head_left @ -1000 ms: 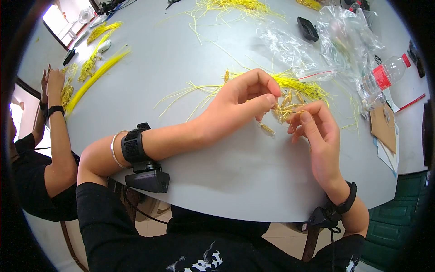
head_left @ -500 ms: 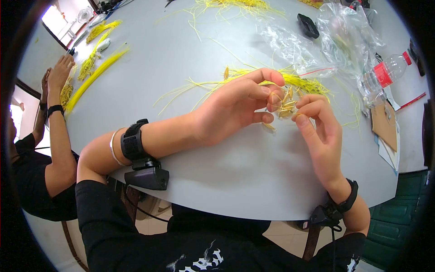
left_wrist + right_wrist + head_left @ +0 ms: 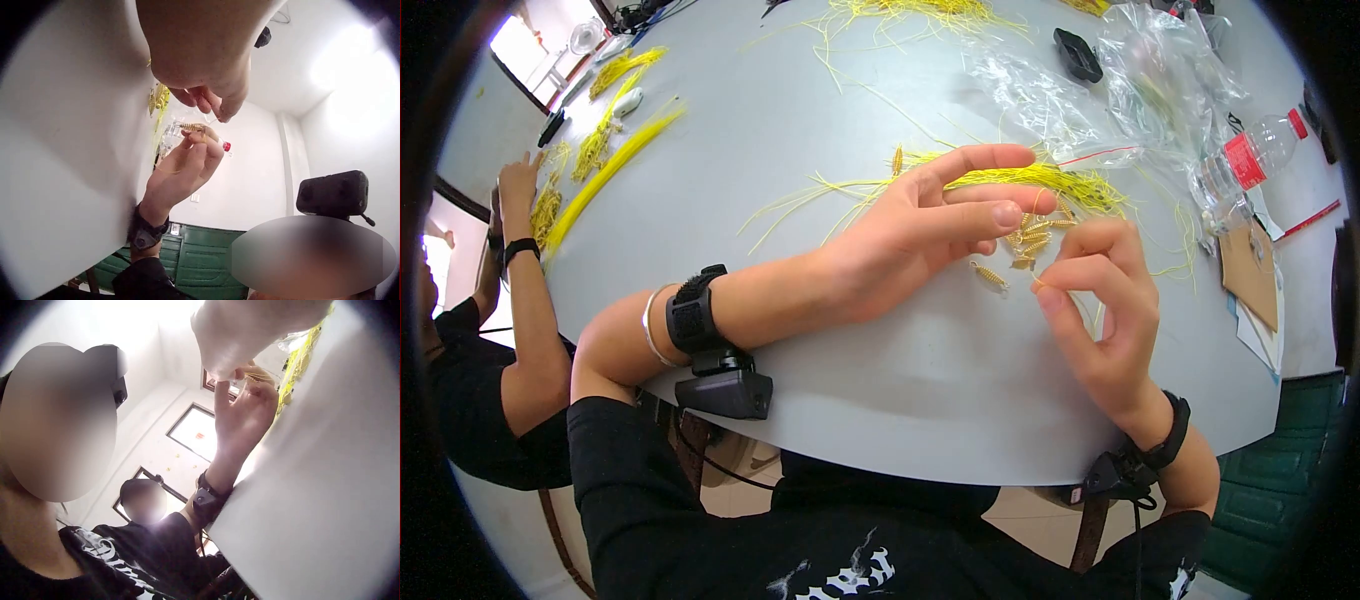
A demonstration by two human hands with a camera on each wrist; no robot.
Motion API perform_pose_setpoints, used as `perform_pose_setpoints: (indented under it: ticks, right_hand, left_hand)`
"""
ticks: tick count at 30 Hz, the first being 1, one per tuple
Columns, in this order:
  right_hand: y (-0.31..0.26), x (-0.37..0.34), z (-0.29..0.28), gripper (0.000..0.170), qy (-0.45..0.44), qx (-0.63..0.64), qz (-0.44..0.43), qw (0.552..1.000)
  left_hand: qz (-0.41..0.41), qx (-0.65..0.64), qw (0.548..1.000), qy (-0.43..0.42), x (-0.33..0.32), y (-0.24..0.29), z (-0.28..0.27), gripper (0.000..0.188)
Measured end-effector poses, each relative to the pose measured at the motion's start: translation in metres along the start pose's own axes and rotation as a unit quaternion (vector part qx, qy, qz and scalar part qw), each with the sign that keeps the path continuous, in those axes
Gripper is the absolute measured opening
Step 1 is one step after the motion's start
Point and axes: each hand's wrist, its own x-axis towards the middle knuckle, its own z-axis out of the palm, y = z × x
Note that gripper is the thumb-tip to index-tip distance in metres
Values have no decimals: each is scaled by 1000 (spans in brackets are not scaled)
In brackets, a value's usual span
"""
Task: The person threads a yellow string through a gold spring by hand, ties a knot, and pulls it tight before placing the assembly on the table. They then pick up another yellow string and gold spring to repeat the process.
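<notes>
In the head view, my right hand (image 3: 1110, 310) pinches a small gold ribbed piece with thin yellow thread between thumb and forefinger. The left wrist view shows this gold ribbed piece (image 3: 191, 127) jutting from the right fingertips, with thread hanging below. Just above and left, my left hand (image 3: 930, 215) is held with index and middle fingers stretched out. A fine thread runs close by its fingertips. Beneath the hands lie several similar gold pieces (image 3: 1034, 236) in a small heap, and a single one (image 3: 988, 274) sits to their left.
A bundle of yellow threads (image 3: 1070, 185) spreads behind the hands. Clear plastic bags (image 3: 1165, 80), a black tray (image 3: 1078, 55), a red-capped bottle (image 3: 1260, 155) and brown cardboard (image 3: 1248, 262) lie to the right. More yellow bundles (image 3: 615, 180) and another person's arm (image 3: 520, 215) are at left.
My left fingers, earlier bent near the gold pieces, have straightened out. The right hand has come slightly lower and its thumb and forefinger have closed into a pinch.
</notes>
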Motion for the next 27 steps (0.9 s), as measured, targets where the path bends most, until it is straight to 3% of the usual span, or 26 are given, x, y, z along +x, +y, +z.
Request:
perform_pose_setpoints:
  ticks: [4, 10, 19, 27]
  right_hand:
    - [0, 3, -1, 8, -4, -27, -49, 998]
    - [4, 1, 5, 7, 84, 25, -8, 996]
    - [5, 1, 4, 8, 61, -24, 23, 998]
    - [4, 0, 4, 6, 38, 1, 55, 998]
  left_hand:
    - [9, 56, 998, -15, 1, -2, -1, 59]
    - [-7, 111, 993, -23, 1, -5, 3, 44]
    - [36, 176, 983, -23, 0, -12, 4, 36]
    - [9, 192, 981, -10, 0, -11, 3, 37]
